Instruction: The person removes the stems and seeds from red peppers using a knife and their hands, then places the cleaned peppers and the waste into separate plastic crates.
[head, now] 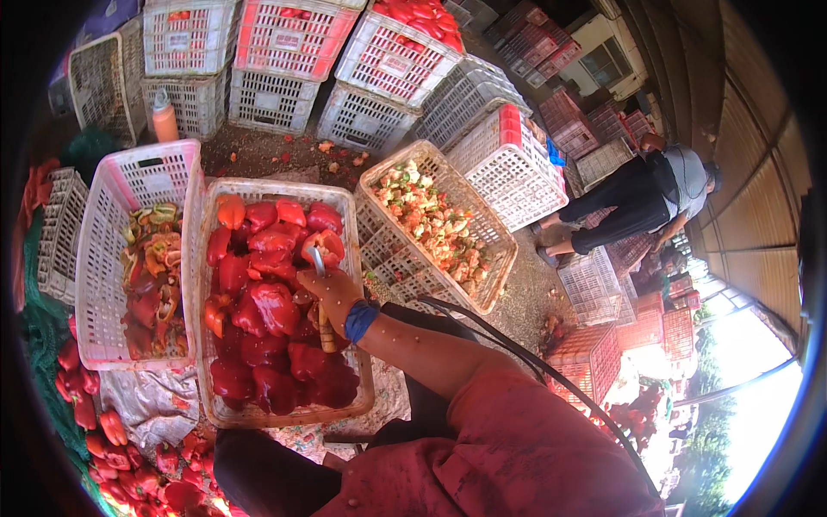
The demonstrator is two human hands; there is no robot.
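Note:
My right hand [329, 291], with a blue band round the wrist, grips a hand tool [327, 331] with a wooden handle and a metal end. The metal end points at the opened top of a red bell pepper [328, 244]. Below the hand, more glossy red peppers [274, 307] fill a shallow, pale plastic crate [281, 421] before me. My left hand is out of view. To the right stands a crate [501, 284] of pepper cores [429, 223]. A taller white and pink crate [137, 362] at the left holds pepper pieces [155, 278].
Stacked crates [274, 97] line the far side, near an orange bottle [165, 119]. Loose red peppers [129, 475] and green netting [42, 355] lie at the lower left. Another person [636, 200] bends among crates at the right. A dark strap or cable [549, 365] crosses beside my arm.

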